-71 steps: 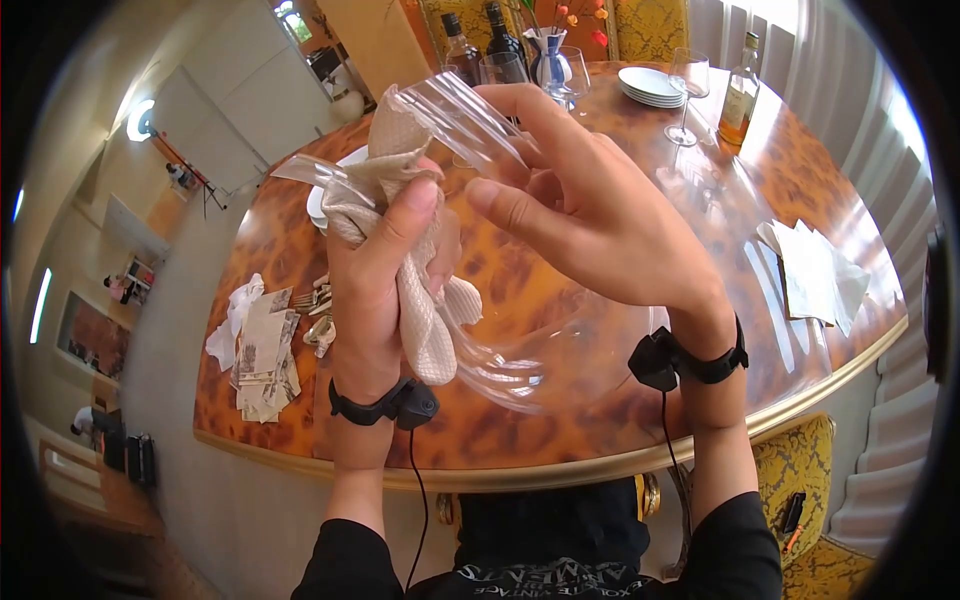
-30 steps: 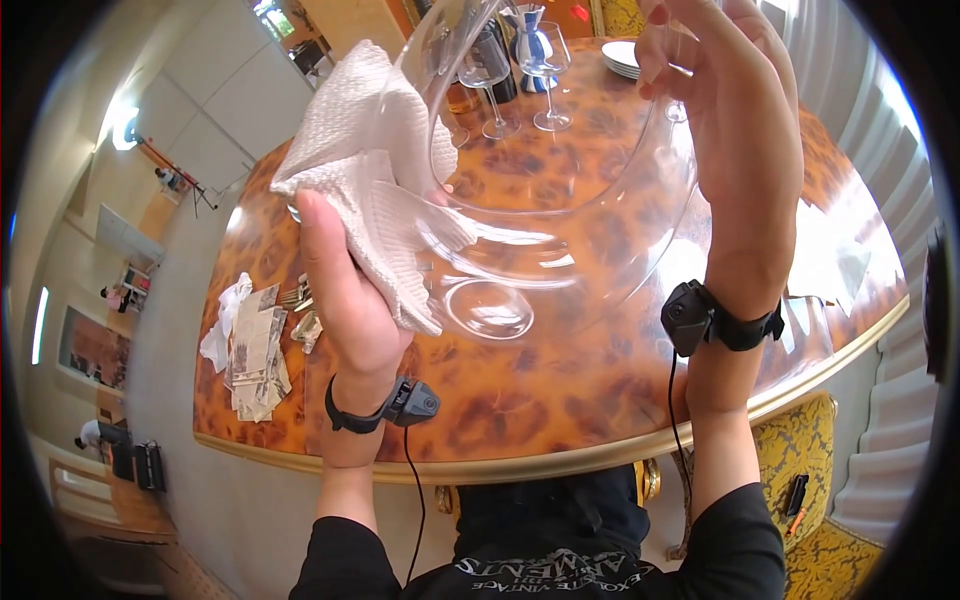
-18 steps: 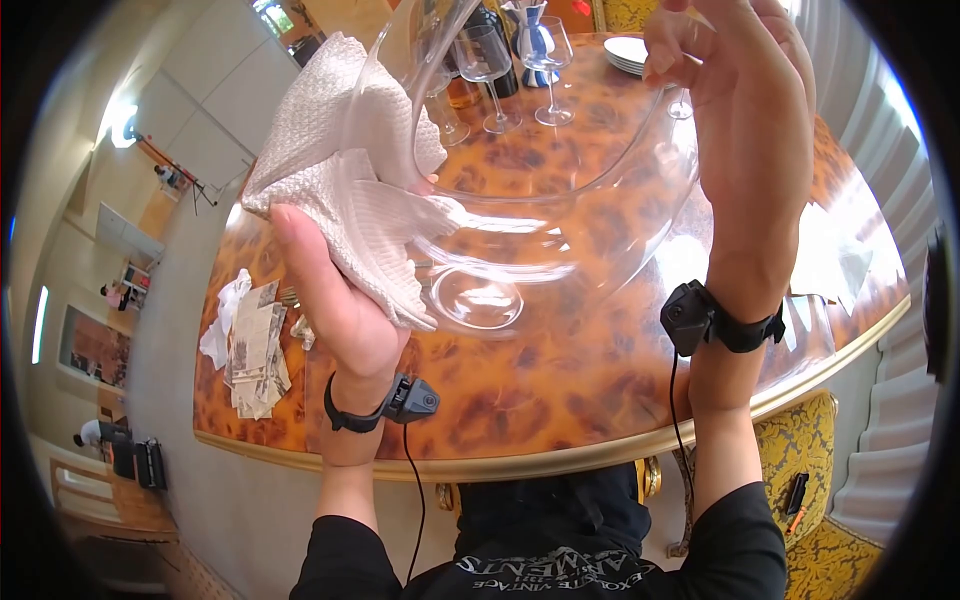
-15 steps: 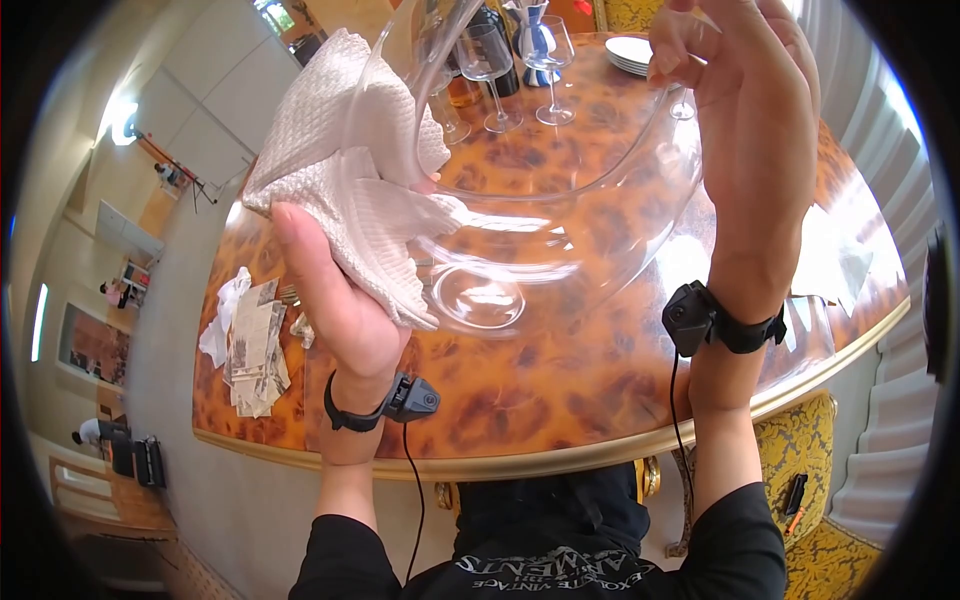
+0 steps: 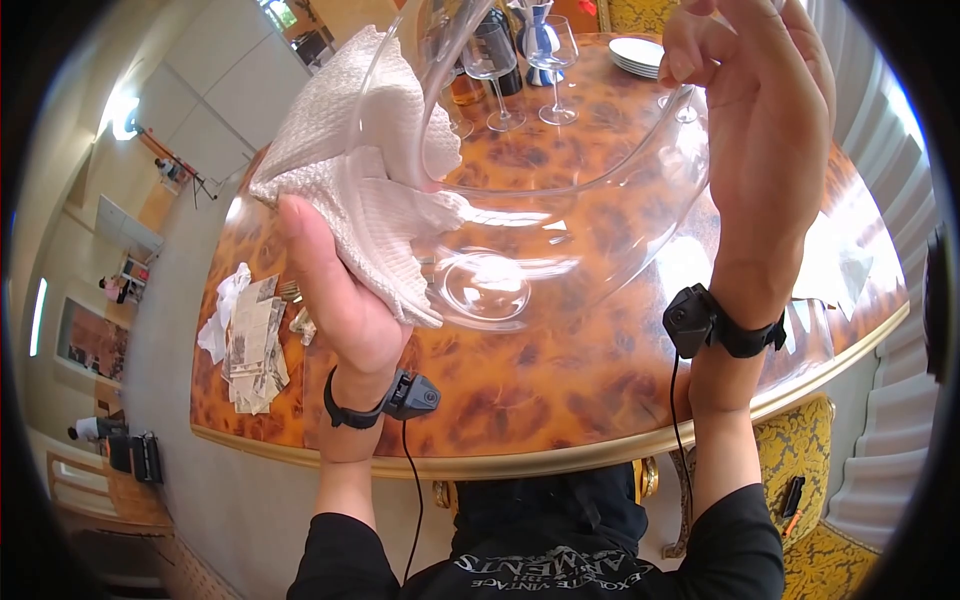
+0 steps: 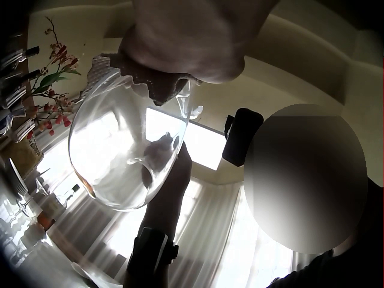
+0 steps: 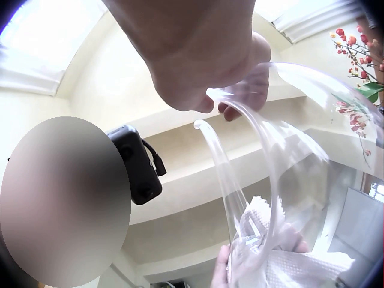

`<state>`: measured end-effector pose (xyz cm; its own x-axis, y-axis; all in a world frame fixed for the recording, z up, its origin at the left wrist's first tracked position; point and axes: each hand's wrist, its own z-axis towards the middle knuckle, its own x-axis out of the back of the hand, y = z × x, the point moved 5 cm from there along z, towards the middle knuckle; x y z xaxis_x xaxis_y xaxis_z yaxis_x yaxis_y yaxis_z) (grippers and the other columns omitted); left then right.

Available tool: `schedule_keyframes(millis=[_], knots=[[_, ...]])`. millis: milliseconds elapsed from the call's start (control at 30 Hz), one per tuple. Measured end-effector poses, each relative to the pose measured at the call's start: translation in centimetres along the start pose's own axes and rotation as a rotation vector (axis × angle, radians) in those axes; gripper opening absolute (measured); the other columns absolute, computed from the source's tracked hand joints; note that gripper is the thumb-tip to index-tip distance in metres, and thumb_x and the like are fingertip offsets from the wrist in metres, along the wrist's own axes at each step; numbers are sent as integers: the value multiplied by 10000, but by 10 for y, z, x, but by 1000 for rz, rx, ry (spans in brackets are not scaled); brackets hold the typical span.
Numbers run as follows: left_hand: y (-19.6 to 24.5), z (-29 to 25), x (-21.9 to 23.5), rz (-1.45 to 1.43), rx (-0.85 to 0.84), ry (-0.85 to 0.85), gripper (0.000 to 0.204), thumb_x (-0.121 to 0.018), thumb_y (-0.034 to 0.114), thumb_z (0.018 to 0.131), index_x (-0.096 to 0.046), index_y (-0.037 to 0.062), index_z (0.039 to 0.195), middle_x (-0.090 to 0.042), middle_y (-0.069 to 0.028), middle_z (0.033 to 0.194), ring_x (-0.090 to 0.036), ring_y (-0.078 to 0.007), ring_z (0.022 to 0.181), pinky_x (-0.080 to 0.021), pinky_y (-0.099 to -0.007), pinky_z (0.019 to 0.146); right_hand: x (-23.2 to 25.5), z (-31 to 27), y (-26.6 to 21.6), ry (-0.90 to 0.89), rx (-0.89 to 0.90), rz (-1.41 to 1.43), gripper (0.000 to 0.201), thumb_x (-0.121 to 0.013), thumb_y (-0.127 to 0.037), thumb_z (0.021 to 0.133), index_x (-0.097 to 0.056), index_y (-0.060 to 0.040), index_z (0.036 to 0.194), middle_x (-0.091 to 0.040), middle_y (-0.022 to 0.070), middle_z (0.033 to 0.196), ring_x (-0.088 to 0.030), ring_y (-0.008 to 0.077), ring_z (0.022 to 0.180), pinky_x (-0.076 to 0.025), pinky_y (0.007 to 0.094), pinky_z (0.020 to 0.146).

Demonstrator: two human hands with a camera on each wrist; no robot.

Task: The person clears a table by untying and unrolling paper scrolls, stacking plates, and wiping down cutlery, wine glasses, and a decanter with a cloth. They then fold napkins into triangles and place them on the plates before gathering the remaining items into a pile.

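Observation:
A clear curved glass decanter (image 5: 485,285) is held up over the table between both hands. My left hand (image 5: 345,300) supports its left side through a pale waffle-weave cloth (image 5: 325,145), with the thumb on the near side and the other fingers mostly hidden behind the fabric. Up at the decanter's right end, my right hand (image 5: 770,150) grips the glass with bent fingers. In the right wrist view, a slender glass neck (image 7: 219,162) runs down toward the cloth (image 7: 306,267). The rounded glass body (image 6: 114,162) fills the left wrist view's middle left.
Wine glasses (image 5: 555,60), bottles and a blue-white vase stand at the table's (image 5: 520,400) far side, near stacked white plates (image 5: 637,55). Printed papers (image 5: 255,345) lie at left beside crumpled tissue (image 5: 225,310). White napkins (image 5: 845,260) lie at right; a patterned chair (image 5: 795,440) stands below.
The cloth has gone from bunched to spread over the decanter's left side. My right hand has risen to the upper right and grips the glass. Over the last half second both hands shift slightly.

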<state>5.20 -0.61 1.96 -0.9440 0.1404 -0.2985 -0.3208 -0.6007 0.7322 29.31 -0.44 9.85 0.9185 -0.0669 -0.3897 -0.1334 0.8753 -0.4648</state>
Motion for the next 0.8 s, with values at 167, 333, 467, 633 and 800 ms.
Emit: schedule_keyframes(millis=[167, 333, 467, 633, 800], knots=[[4, -1, -1, -29, 3, 19, 564, -305, 455, 1049, -513, -14, 1281, -589, -101, 1206, -573, -177, 1093, -441, -328, 967, -5, -3, -7, 36, -35, -16, 406, -570, -210, 956, -545, 38, 1277, -573, 2, 698, -483, 63, 475, -417, 203, 458], [8, 1, -6, 11, 6, 32, 552, -298, 439, 1054, -512, -15, 1284, -595, -96, 1202, -575, -160, 1086, -444, -317, 959, -1, -1, 1, -47, 80, 0, 425, -570, -215, 960, -523, 34, 1301, -576, 6, 704, -485, 68, 480, -416, 205, 457], [9, 1, -3, 11, 34, 20, 538, -292, 425, 1057, -521, -13, 1269, -610, -90, 1175, -584, -148, 1062, -453, -306, 936, -13, -11, -4, -63, 126, -133, 453, -595, -209, 958, -495, 37, 1325, -596, 20, 735, -493, 73, 497, -413, 215, 452], [14, 0, 2, -14, 59, -116, 496, -396, 422, 1035, -511, 25, 1309, -581, -93, 1266, -572, -178, 1146, -456, -327, 979, -22, -13, -7, -332, 110, -64, 473, -626, -125, 941, -460, 47, 1349, -632, 49, 810, -502, 73, 520, -416, 205, 451], [13, -2, 4, -162, 115, -157, 481, -413, 400, 1032, -507, 26, 1319, -578, -104, 1277, -567, -185, 1159, -456, -322, 984, -38, -19, -1, -341, -78, -11, 515, -615, -20, 930, -397, 54, 1390, -583, 124, 1177, -502, 77, 612, -464, 194, 507]])
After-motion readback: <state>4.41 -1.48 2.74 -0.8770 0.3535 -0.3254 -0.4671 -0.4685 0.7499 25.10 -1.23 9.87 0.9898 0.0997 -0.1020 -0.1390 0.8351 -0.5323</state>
